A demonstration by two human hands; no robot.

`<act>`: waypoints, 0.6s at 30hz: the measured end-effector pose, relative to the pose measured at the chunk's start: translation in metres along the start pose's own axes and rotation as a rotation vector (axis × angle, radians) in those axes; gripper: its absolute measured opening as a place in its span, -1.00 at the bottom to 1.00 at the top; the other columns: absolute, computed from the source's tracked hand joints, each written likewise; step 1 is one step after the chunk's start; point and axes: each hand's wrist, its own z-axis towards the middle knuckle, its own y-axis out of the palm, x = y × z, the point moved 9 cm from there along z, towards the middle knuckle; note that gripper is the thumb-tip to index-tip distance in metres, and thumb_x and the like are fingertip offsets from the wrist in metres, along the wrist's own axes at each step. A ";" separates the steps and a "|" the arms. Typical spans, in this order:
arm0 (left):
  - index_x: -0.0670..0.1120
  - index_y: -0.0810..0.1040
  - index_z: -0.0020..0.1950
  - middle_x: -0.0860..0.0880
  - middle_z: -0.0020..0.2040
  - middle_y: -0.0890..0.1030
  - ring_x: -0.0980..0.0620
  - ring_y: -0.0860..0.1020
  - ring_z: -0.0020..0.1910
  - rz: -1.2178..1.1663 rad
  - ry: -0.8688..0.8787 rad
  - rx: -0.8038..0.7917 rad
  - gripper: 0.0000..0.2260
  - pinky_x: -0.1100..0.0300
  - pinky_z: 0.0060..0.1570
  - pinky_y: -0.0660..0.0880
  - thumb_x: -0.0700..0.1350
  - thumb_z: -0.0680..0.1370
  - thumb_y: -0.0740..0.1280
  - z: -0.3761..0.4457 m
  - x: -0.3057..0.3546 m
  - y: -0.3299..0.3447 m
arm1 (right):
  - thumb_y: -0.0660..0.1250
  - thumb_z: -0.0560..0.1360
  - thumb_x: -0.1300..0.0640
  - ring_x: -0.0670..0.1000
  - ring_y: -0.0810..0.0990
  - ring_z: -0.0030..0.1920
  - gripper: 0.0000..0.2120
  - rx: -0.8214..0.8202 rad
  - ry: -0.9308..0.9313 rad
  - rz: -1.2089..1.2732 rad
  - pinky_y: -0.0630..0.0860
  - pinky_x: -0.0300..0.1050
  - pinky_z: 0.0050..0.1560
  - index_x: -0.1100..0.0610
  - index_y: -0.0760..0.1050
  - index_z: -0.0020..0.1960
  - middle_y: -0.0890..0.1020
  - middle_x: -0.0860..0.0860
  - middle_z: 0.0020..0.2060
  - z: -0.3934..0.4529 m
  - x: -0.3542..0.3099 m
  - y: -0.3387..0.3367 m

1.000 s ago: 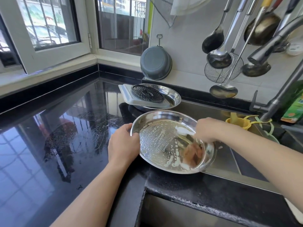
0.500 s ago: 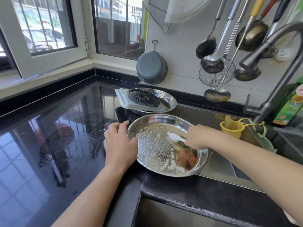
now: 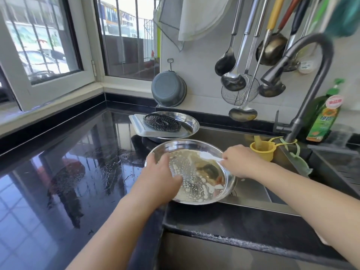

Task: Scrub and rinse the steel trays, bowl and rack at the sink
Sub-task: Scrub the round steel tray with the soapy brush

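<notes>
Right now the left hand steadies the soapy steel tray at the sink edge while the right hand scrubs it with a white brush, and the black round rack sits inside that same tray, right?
Not quite. The head view shows the black round rack in the other tray behind, not in the soapy steel tray. The rest stands: the left hand steadies it and the right hand works the white brush.

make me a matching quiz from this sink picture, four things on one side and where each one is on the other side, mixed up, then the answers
Things:
1. soapy round tray
2. black perforated rack
3. grey basin
4. green soap bottle

Places:
A. hanging on the wall
B. beside the faucet base
C. lying in the far steel tray
D. held at the sink edge by the left hand

Pairs: 1-D, 2-C, 3-A, 4-B
</notes>
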 end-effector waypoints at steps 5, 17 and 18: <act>-0.06 0.46 0.41 -0.13 0.37 0.43 -0.22 0.46 0.31 0.133 -0.033 0.201 -0.64 -0.05 0.24 0.43 -0.05 0.62 0.18 0.010 -0.015 -0.039 | 0.20 0.62 0.10 0.14 0.61 0.12 -0.72 -0.057 -0.010 0.093 0.55 -0.03 -0.06 -0.08 0.57 0.26 0.60 0.01 0.26 -0.013 0.003 0.004; -0.09 0.37 -0.21 -0.13 -0.09 0.52 -0.15 0.52 -0.12 0.314 -0.092 -0.044 -0.71 0.08 -0.12 0.41 -0.01 0.67 0.15 0.020 -0.042 -0.016 | 0.22 0.54 0.22 0.14 0.56 -0.13 -0.87 -0.024 0.174 0.000 0.41 -0.10 -0.30 0.04 0.51 -0.02 0.58 0.04 -0.10 -0.025 0.016 0.004; -0.10 0.35 -0.22 -0.15 -0.08 0.54 -0.16 0.52 -0.13 0.310 -0.088 -0.054 -0.71 0.07 -0.13 0.41 0.00 0.66 0.15 0.020 -0.042 -0.015 | 0.22 0.53 0.22 0.14 0.55 -0.16 -0.88 -0.033 0.168 0.020 0.39 -0.11 -0.33 0.04 0.49 -0.08 0.59 0.05 -0.11 -0.024 0.016 0.006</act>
